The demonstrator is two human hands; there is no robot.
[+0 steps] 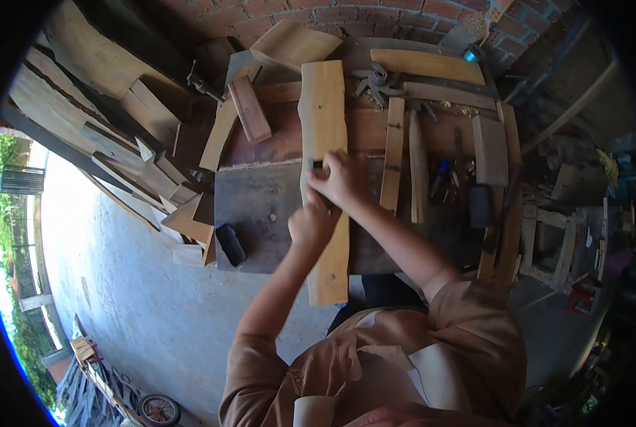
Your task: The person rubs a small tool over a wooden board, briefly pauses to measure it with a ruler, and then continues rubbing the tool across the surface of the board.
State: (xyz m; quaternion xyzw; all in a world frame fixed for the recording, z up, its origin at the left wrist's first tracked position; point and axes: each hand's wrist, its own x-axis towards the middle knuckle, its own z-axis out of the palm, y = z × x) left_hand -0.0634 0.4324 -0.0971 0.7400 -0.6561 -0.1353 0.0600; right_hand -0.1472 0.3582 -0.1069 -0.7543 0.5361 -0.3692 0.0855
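Observation:
A long pale plank (326, 99) with a wavy left edge lies lengthwise on the dark workbench (254, 206), its near end sticking out past the bench's front edge. Both my hands are over the middle of this plank. My right hand (338, 178) is closed round a small dark tool (316, 165), of which only a bit shows at the fingers. Just nearer to me, my left hand (311, 224) is closed at the plank's left edge, close to the right one. Whatever its fingers hold is hidden.
Right of the plank lie a narrow marked board (393, 156), a pointed stick (417, 171), a blue-handled tool (440, 171) and a dark block (479, 206). A black tray (230, 245) sits at the bench's front left. A metal spider-shaped part (379, 82) is farther back. Boards lean at left.

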